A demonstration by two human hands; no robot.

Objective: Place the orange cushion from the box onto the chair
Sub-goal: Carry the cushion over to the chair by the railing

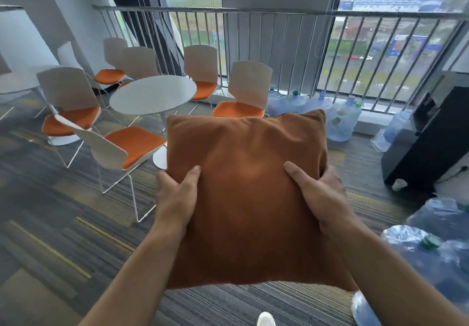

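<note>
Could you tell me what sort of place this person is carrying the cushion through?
Probably an office lounge or break area on an upper floor: a round white table ringed by orange-seated chairs, large water-cooler bottles lined along a railing, and windows overlooking roads and buildings far below.

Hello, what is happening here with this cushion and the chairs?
A person holds the orange cushion in the air with both hands, the left hand and the right hand gripping its sides. It is not on a chair yet. Ahead stand several white chairs with orange seats around a round table; the nearest chair is just beyond the cushion.
</note>
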